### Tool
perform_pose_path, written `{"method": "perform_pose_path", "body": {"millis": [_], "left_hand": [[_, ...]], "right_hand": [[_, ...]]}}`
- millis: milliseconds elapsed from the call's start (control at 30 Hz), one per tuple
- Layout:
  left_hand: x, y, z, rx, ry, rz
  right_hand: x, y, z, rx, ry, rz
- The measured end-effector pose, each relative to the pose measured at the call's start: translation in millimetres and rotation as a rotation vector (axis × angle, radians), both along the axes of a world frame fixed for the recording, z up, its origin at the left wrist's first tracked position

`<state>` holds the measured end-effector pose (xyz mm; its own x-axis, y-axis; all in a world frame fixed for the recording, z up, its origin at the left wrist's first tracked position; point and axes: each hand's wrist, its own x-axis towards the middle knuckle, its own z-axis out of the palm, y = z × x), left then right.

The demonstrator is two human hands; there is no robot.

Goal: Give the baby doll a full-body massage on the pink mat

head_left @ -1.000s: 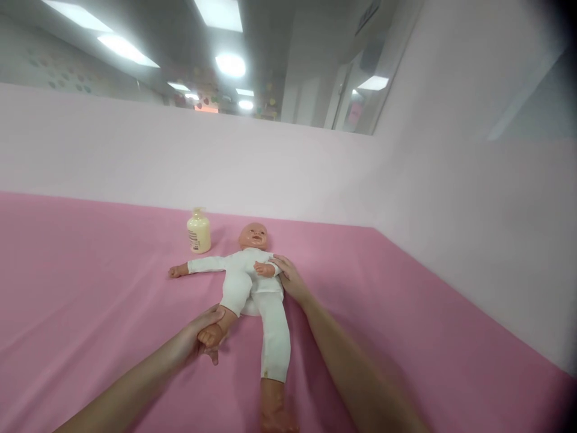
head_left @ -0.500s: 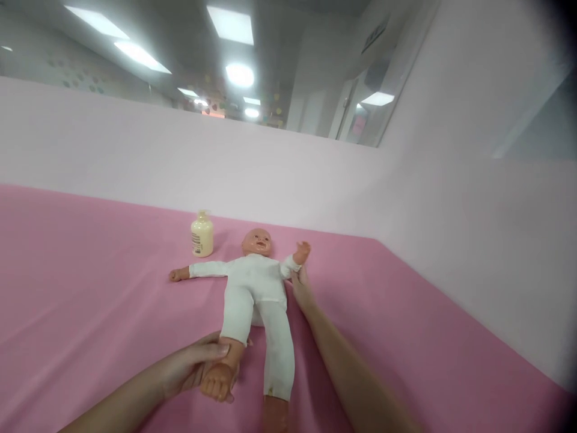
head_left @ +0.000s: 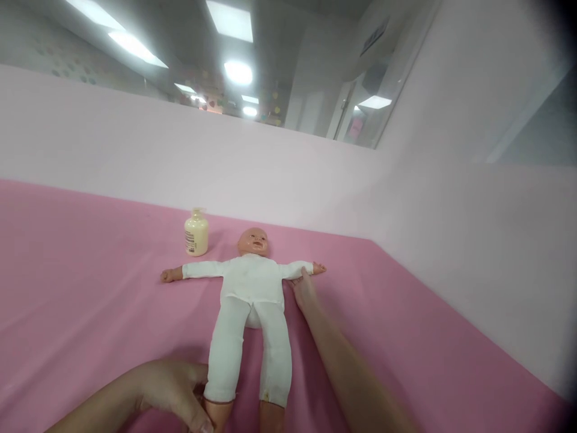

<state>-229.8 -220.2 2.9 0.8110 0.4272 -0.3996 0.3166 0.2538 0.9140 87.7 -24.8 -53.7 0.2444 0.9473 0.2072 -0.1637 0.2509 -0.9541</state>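
Doll (head_left: 250, 288) lies flat on its back mid-surface, arms spread out sideways, legs straight toward me. Hard glossy plastic head, hands and feet; soft white cloth suit, slightly wrinkled. My left hand (head_left: 174, 392) is curled around the ankle of the doll's leg on my left at the frame's bottom edge, thumb on the bare shin. My right hand (head_left: 305, 290) rests fingers extended on the sleeve of the doll's arm on my right; can't tell whether it pinches the cloth. Bottle (head_left: 196, 232), cream plastic, rounded, pump top, stands upright just beside the doll's head. Surface (head_left: 90, 313) is a smooth matte pink sheet, few shallow creases. Pale pink walls (head_left: 270, 174) meet in a corner at right; ceiling light panels above.
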Motion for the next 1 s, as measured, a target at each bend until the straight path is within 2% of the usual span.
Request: {"method": "perform_pose_path", "body": {"millis": [133,333,467,567,667,767,867,1000], "left_hand": [[-3,0,3.7,0.014,-0.006,-0.036],[-8,2,4.4,0.009,0.041,-0.111],[-12,4,0.1,-0.086,0.046,-0.12],[-16,4,2.8,-0.188,0.021,-0.015],[-21,4,9.5,-0.272,-0.135,0.111],[-24,7,10.8,-0.366,-0.276,0.06],[-23,15,3.4,-0.364,-0.386,0.054],[-14,26,-7.7,-0.361,-0.494,0.341]], "right_hand": [[-5,-8,9.3,-0.072,0.112,0.005],[-14,-22,22.6,-0.004,0.073,0.008],[-18,-28,28.3,0.026,0.092,-0.002],[-19,-31,29.6,0.05,0.005,0.007],[-19,-31,27.5,0.058,-0.059,0.023],[-20,-28,24.7,0.093,-0.1,0.032],[-23,-27,24.6,0.127,-0.158,0.033],[-30,-33,28.1,0.124,-0.276,0.082]]}}
